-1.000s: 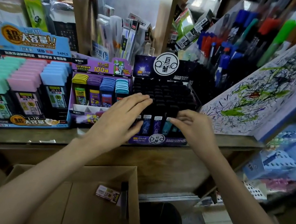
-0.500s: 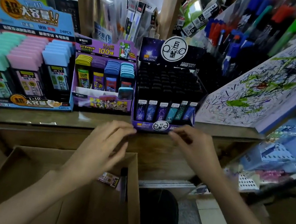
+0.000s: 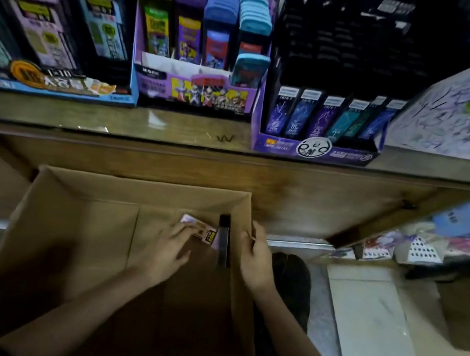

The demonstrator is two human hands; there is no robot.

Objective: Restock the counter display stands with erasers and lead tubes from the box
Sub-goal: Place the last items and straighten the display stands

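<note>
An open cardboard box (image 3: 78, 245) stands below the wooden counter (image 3: 173, 132). A pink labelled eraser (image 3: 199, 229) and a black lead tube (image 3: 223, 240) lie in its far right corner. My left hand (image 3: 168, 249) reaches into the box, its fingertips resting on the eraser. At the box's right wall, my right hand (image 3: 256, 258) has its thumb inside and its fingers over the rim, just right of the tube. Three stands sit on the counter: a blue eraser stand (image 3: 51, 84), a purple lead-tube stand (image 3: 195, 88) and a dark stand (image 3: 315, 150) full of black tubes.
A scribbled test pad (image 3: 468, 116) leans at the counter's right end. Lower shelves with packaged goods (image 3: 419, 250) stick out at the right. Pale floor tiles (image 3: 374, 323) lie right of the box, and a dark shoe (image 3: 291, 279) stands against its right wall.
Both hands have come down from the dark stand on the counter into the box. My view has tilted down with them. The left hand now touches the eraser.
</note>
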